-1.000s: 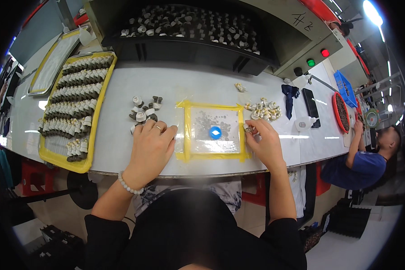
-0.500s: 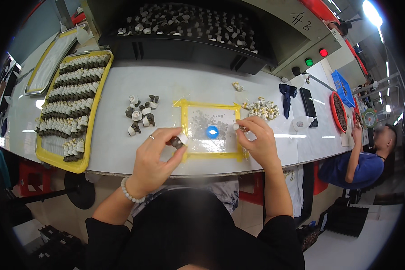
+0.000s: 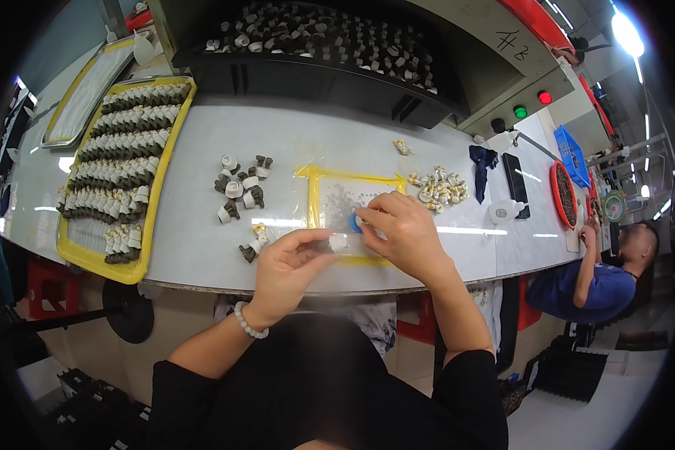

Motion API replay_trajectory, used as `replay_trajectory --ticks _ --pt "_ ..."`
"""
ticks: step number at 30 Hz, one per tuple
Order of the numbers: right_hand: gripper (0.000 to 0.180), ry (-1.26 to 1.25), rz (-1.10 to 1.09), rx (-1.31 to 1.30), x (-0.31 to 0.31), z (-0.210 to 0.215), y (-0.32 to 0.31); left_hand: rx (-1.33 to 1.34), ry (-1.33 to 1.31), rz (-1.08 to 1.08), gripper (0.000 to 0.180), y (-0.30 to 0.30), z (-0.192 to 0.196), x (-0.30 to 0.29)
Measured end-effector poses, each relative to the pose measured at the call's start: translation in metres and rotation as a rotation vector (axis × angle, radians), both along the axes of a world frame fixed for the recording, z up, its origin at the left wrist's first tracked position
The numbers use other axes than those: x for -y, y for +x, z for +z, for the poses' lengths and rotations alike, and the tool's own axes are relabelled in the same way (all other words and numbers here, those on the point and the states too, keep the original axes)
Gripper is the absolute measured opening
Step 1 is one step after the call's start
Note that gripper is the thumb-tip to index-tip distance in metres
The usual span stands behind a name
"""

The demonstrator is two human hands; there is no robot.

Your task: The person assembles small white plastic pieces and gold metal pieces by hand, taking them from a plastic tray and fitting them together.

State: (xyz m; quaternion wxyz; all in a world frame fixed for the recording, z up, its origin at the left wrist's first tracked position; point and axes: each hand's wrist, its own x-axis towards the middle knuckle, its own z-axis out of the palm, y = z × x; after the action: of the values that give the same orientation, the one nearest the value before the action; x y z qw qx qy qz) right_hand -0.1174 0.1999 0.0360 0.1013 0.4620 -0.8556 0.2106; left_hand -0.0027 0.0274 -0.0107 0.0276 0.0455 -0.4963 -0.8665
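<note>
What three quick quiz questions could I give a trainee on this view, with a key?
1. Multiple choice: what does the left hand hold? (a) a small piece with a white part (b) a dark cloth (c) a phone

2. True or false: the loose white-and-gold pieces lie to the left of the yellow tape frame.

3. Fill in the colour: the tray bearing rows of pieces has a ____ rim.

Key: 1, a. 2, false; they lie to its right. 3, yellow.

blue disc: part-hidden by right fingers; white piece: blurred
</note>
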Motion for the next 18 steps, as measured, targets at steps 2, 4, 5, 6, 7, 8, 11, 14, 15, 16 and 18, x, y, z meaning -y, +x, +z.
replay_trajectory --ticks 2,4,5,6,7,8,11,14,15,16,18 --pt "0.021 -0.02 -0.004 0.02 -0.001 -0.002 0.0 0.027 0.011 -0.018 0.033 -0.001 -0.003 0.001" --pt "0.023 -0.165 -0.04 0.162 -0.006 -0.006 0.001 -0.016 0.002 -0.007 0.033 -0.001 -0.006 0.001" --pt "0.023 -0.163 -0.035 0.163 -0.007 -0.006 0.003 -0.015 0.003 -0.003 0.033 -0.001 -0.006 0.002" --pt "0.024 -0.219 -0.055 0.292 -0.008 -0.007 0.004 -0.014 -0.008 -0.009 0.033 -0.002 -0.005 0.001" --pt "0.025 -0.275 -0.075 0.421 -0.009 -0.007 0.007 -0.012 -0.02 -0.015 0.033 -0.002 -0.003 0.001" --pt "0.025 -0.273 -0.073 0.422 -0.01 -0.006 0.01 -0.012 -0.019 -0.012 0.033 -0.002 -0.002 0.002" --pt "0.027 -0.382 -0.1 0.618 -0.01 -0.005 0.019 0.008 -0.007 -0.017 0.032 -0.002 -0.002 0.002" --pt "0.027 -0.439 -0.078 0.727 -0.009 -0.005 0.026 0.012 -0.011 -0.038 0.032 0.0 -0.004 0.004" --pt "0.027 -0.438 -0.065 0.736 -0.009 -0.005 0.027 0.002 -0.013 -0.035 0.032 0.0 -0.003 0.003" --pt "0.028 -0.437 -0.052 0.745 -0.009 -0.004 0.028 -0.008 -0.014 -0.031 0.032 0.0 -0.003 0.003" --pt "0.027 -0.424 -0.047 0.739 -0.007 -0.001 0.029 -0.014 -0.014 -0.027 0.031 0.0 -0.004 0.002"
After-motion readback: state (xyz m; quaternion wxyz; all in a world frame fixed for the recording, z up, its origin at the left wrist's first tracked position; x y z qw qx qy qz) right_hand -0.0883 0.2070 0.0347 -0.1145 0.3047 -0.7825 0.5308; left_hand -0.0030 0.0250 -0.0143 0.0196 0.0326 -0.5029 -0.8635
